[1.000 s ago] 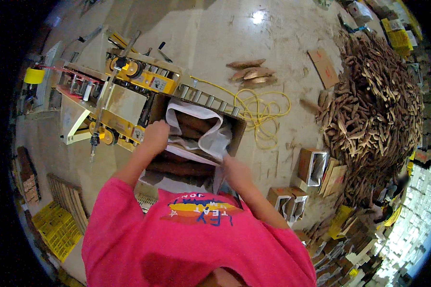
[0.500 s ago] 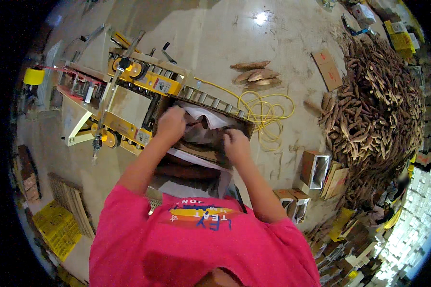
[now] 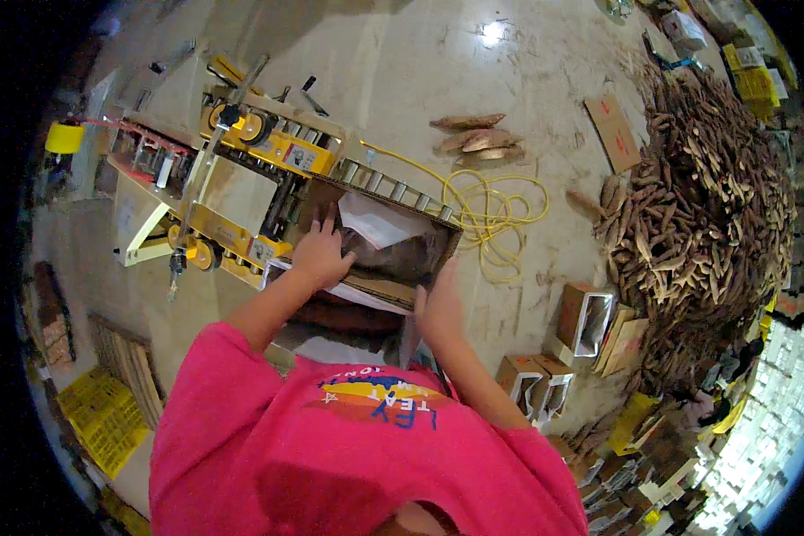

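An open cardboard box sits at the end of a roller conveyor. It has a translucent plastic liner, with a white sheet folded over its far side; what lies under the liner is too dark to make out. At the box's left end, my left hand rests with its fingers apart, holding nothing. My right hand grips the near right corner, thumb at the rim and fingers along the outside, slightly blurred. Nearer my body stands a second lined box holding long brown roots.
A yellow taping machine with side belts and rollers adjoins the box on the left. A yellow cable lies coiled on the floor, near several loose roots. A large root pile and lined cartons are at right.
Both hands have come off the liner's far part and moved nearer me: the left spread at the left end, the right down to the near right corner. The box has shifted slightly left.
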### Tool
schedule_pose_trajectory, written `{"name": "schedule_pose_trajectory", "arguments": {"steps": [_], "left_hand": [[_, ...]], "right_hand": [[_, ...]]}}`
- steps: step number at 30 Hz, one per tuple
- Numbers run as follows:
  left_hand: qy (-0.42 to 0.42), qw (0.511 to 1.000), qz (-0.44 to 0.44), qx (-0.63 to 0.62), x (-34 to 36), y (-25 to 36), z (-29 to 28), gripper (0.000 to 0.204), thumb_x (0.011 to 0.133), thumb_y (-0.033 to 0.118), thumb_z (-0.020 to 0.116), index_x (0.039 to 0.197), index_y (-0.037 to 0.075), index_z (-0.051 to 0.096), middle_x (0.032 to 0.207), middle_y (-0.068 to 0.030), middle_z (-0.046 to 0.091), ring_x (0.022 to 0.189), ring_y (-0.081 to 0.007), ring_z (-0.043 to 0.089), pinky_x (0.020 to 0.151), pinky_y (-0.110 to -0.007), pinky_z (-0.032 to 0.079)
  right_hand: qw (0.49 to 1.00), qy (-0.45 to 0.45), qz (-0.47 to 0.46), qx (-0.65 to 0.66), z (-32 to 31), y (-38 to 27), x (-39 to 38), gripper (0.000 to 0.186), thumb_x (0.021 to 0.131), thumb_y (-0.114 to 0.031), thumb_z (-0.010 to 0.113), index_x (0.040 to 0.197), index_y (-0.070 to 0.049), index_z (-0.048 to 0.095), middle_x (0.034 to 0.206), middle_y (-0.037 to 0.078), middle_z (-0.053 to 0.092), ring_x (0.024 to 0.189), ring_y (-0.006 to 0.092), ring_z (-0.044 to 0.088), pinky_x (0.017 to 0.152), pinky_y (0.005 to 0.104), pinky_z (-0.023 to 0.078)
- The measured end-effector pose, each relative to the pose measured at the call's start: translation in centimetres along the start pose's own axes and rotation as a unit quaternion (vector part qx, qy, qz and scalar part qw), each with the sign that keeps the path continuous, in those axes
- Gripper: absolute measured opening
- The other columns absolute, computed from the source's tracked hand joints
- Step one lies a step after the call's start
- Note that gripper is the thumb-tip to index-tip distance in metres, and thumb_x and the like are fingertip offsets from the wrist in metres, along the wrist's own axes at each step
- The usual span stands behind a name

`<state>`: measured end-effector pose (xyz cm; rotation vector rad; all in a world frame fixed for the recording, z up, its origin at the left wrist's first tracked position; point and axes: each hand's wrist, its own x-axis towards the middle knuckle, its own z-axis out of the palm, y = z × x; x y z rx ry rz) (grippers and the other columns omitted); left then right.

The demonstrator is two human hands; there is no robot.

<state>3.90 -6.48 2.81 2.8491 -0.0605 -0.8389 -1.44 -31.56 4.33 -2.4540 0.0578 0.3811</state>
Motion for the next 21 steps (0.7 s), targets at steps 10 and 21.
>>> {"name": "schedule_pose_trajectory", "arguments": {"steps": [10, 21], "left_hand": [[0.146, 0.985, 0.012, -0.091, -0.1, -0.7, 2.0, 0.061, 0.087, 0.037, 0.059, 0.129, -0.005, 0.046, 0.139, -0.0287, 0.041, 0.127, -0.0493, 0.039, 0.11, -0.051, 0.032], [0.036, 0.999, 0.009, 0.005, 3.5, 0.0, -2.2, 0.044, 0.085, 0.034, 0.059, 0.117, 0.004, 0.059, 0.126, -0.0238, 0.052, 0.116, -0.0425, 0.049, 0.097, -0.049, 0.044]], "right_hand": [[0.987, -0.095, 0.11, -0.062, -0.7, 0.4, 2.8, 0.036, 0.091, -0.011, 0.049, 0.124, 0.001, 0.042, 0.08, 0.025, 0.066, 0.075, 0.0428, 0.065, 0.065, 0.0516, 0.05], [0.996, -0.048, -0.036, 0.064, 5.1, 2.1, 9.4, 0.035, 0.084, -0.011, 0.065, 0.115, 0.001, 0.054, 0.091, 0.026, 0.065, 0.088, 0.0445, 0.062, 0.076, 0.0498, 0.05]]}}
